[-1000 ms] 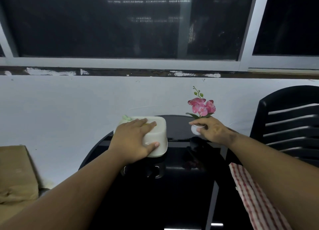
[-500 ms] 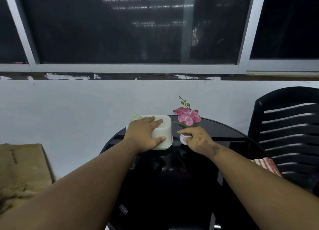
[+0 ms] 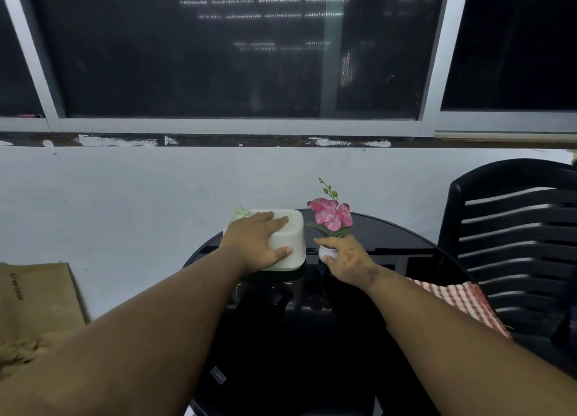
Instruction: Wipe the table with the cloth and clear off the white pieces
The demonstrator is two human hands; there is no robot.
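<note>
A round black glossy table (image 3: 390,237) stands against the white wall. At its far left sits a white rounded box (image 3: 292,237) with a pale green bit at its back corner. My left hand (image 3: 254,242) lies over the box's top, thumb against its near side. Right beside the box is a small white pot (image 3: 327,253) of pink flowers (image 3: 331,214). My right hand (image 3: 346,256) is closed around the pot. A red-and-white checked cloth (image 3: 459,300) hangs over the table's right edge, apart from both hands.
A black slatted plastic chair (image 3: 515,237) stands close to the table's right side, partly under the cloth. A brown cardboard box (image 3: 34,294) sits on the floor at the left. The white wall and a dark window run behind the table.
The view has shifted, so the table sits further right and lower. My right hand has slid the flower pot leftward until it stands next to the white box. My left hand stays on the box.
</note>
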